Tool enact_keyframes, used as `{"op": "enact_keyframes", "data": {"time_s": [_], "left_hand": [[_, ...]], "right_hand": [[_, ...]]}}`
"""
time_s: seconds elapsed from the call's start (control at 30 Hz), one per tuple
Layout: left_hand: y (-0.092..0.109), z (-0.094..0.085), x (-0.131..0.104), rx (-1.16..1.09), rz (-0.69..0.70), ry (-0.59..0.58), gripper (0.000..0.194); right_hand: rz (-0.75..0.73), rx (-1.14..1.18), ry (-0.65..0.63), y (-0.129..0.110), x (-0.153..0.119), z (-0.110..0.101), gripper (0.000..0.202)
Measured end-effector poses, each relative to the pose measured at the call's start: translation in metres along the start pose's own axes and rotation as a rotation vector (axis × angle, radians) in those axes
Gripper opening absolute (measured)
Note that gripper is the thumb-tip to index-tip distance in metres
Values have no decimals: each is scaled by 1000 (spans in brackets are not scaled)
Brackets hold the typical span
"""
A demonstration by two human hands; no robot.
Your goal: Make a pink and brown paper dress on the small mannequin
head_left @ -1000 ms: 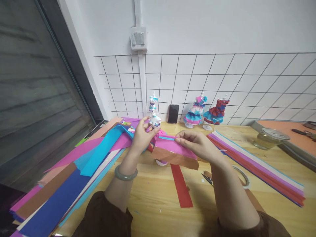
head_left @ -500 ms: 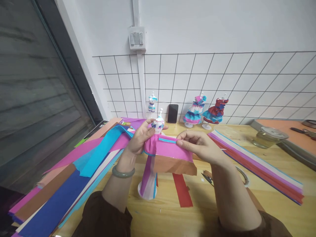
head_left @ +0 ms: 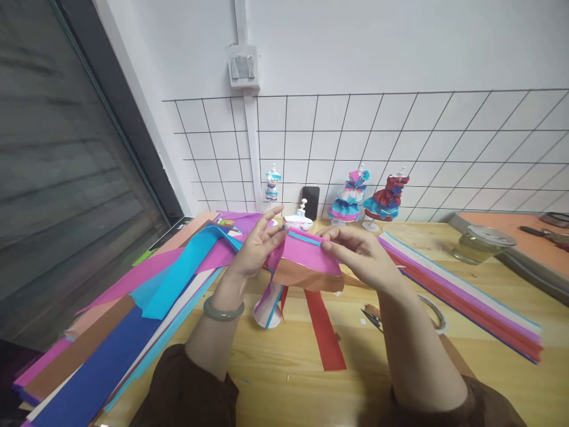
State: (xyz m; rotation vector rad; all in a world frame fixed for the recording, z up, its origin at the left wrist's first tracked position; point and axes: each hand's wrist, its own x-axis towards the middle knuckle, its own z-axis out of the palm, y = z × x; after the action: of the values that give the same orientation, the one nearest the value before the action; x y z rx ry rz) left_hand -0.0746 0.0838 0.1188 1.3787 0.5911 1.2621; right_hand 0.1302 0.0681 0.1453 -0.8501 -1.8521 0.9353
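Note:
A small white mannequin [head_left: 299, 222] on a round stand stands tilted between my hands, its lower part wrapped in paper. My left hand [head_left: 258, 246] pinches the pink paper [head_left: 306, 254] at the mannequin's left side, with the index finger raised. With thumb and fingers, my right hand [head_left: 353, 252] grips the paper's upper right corner, where a blue strip [head_left: 304, 237] runs along the edge. A brown layer [head_left: 306, 276] hangs below the pink one. The stand's base [head_left: 268, 314] shows beneath, beside purple and white strips.
Crepe paper strips [head_left: 111, 338] lie at the left and more [head_left: 466, 296] at the right. Scissors [head_left: 372, 319], a tape roll [head_left: 433, 314] and a red strip [head_left: 326, 332] are nearer. Dressed mannequins [head_left: 349, 198], a phone [head_left: 310, 201] and a glass jar [head_left: 484, 243] stand farther back.
The mannequin has turned and tipped away, its base moving up. The pink and brown paper has shifted up and slightly left, and my left index finger has lifted off the mannequin.

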Motion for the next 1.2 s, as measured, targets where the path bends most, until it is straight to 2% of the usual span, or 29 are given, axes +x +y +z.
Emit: {"op": "enact_keyframes", "data": {"time_s": [0.17, 0.43, 0.57, 0.77, 0.97, 1.1, 1.2], "left_hand": [[-1, 1, -1, -48, -24, -65, 63], [-12, -5, 1, -58, -72, -68, 45], [-17, -6, 4, 4, -16, -47, 36], [-16, -6, 5, 211, 48, -26, 38], [-13, -7, 3, 205, 132, -91, 34], [-6, -2, 2, 265, 111, -91, 31], [-4, 0, 2, 279, 120, -84, 38]], "right_hand": [[-42, -91, 48, 5, 2, 0, 13], [-67, -315, 75, 7, 3, 7, 10], [-90, -386, 82, 7, 3, 9, 7], [-99, -432, 101, 5, 4, 10, 7], [-127, -533, 133, 0, 3, 12, 6], [-131, -544, 127, -2, 2, 13, 7], [-148, -532, 98, -2, 2, 13, 7]]}}
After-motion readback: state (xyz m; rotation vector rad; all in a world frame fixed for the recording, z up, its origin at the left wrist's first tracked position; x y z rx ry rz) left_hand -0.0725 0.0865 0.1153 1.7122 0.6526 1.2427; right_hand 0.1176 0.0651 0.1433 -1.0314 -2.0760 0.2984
